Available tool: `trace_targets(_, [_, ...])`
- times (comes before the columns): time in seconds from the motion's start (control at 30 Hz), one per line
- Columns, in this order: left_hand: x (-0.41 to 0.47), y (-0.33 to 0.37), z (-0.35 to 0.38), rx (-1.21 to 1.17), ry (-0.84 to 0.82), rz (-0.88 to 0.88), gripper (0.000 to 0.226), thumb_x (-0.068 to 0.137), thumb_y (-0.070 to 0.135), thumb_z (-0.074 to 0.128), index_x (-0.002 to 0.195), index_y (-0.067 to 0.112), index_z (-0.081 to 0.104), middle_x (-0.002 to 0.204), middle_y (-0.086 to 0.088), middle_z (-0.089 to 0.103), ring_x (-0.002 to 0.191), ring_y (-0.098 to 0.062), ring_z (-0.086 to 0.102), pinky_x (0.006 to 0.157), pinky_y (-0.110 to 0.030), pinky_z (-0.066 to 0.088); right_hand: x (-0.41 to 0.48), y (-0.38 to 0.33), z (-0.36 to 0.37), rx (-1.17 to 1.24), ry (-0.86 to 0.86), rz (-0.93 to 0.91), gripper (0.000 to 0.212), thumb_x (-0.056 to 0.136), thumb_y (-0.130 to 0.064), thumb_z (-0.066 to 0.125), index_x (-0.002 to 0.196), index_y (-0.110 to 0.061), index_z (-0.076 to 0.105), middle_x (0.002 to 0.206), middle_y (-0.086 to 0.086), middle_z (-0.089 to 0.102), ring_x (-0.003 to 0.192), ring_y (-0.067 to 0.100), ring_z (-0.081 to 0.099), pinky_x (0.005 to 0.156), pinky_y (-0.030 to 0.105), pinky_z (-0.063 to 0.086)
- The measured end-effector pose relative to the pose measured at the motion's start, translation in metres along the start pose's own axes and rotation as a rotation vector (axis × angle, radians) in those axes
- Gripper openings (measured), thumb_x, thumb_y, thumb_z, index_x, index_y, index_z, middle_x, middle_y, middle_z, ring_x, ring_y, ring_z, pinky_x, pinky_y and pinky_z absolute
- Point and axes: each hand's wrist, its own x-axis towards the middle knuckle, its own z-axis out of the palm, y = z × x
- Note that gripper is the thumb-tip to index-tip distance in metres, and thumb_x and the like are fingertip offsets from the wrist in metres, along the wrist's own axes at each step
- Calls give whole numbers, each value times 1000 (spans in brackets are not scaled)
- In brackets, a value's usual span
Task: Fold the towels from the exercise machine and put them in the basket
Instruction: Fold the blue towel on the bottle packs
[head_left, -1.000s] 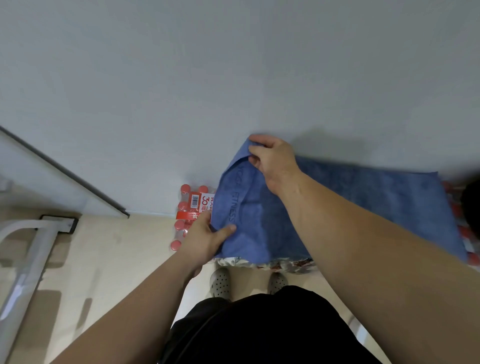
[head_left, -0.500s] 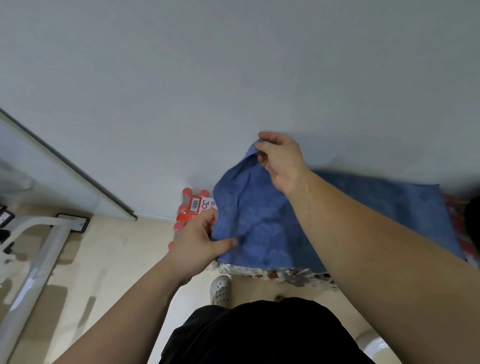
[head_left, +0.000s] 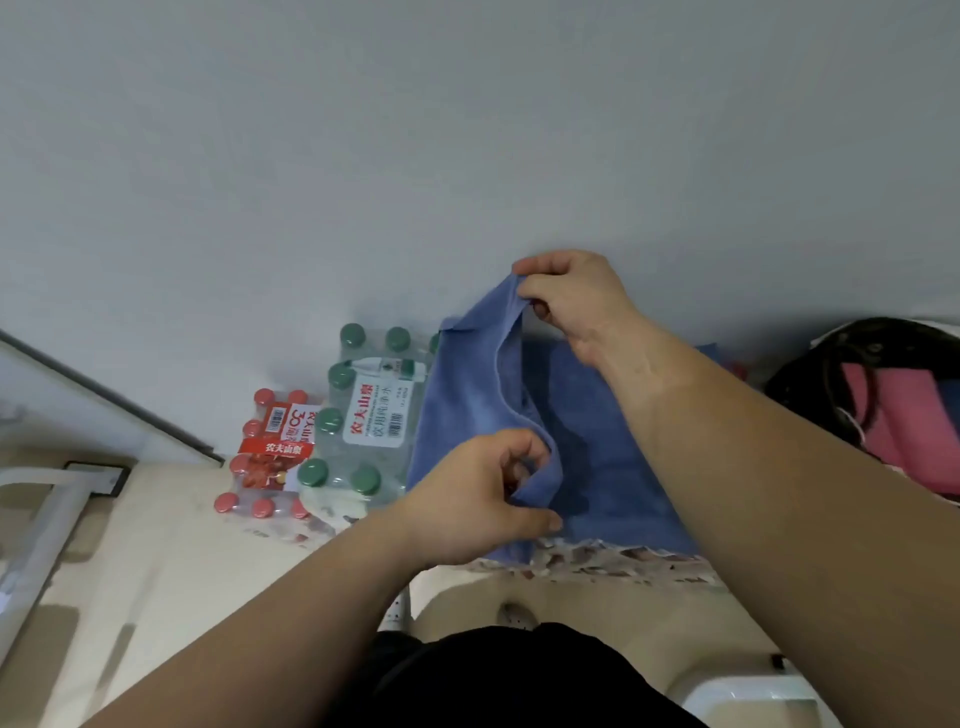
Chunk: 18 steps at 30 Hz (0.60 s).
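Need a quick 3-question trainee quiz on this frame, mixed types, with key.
1. True or false: the left hand and the right hand both grip the towel.
2. The bottle pack nearest the towel has caps that are: A red, B green, C blue.
3. Which hand holds the towel's far corner?

Key: 1 true; 2 B; 3 right.

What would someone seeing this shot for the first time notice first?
The blue terry towel in the centre, mid-fold: the right hand pinches its raised far corner, and the left hand pinches its near edge. Just left of it sit a shrink-wrapped pack of green-capped bottles and a pack of red-capped bottles.
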Motion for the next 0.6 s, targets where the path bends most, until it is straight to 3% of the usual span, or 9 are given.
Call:
trace_targets(0.1, [22,14,45,82,43,12,28,76,12,80,91,20,59,58,13,54,51,-1,47,55,-15,38,4,11,-41,-73,9,-43,30,79,6,62,99,-13,74,80,-3,67,65,5,58,60,17,48])
trace_targets(0.17, [34,15,68,129,41,-32,27,78,13,78,95,21,59,60,6,60,52,-5,54,54,-20,43,6,27,-63,-159,-1,-40,34,80,4,62,105,-15,73,94,-3,70,85,10,65,78,24,55])
trace_targets(0.23, [44,7,85,191,46,-101,23,78,12,74,95,20,59,65,2,62,57,-10,57,58,-28,48,4,45,-79,-246,0,-21,40,82,5,60,115,-14,71,109,0,68,100,14,63,91,27,53])
trace_targets(0.37, [53,-12,106,335,68,-155,21,77,10,67,86,24,54,66,12,51,58,-4,46,55,-14,34,2,82,-98,-377,8,65,44,83,7,55,121,-14,68,120,3,65,108,16,59,87,23,47])
trace_targets(0.5, [52,-16,112,389,90,-171,25,77,11,66,83,30,52,63,12,48,57,-3,47,53,-13,31,1,100,-104,-460,23,73,32,84,4,57,113,-2,71,119,15,69,111,29,64,92,33,53])
trace_targets(0.6, [50,-10,113,368,112,-147,29,74,8,66,77,32,51,60,13,48,56,-1,47,52,-13,33,-1,95,-107,-438,52,25,34,88,0,57,119,-8,69,123,7,67,110,18,60,90,22,45])
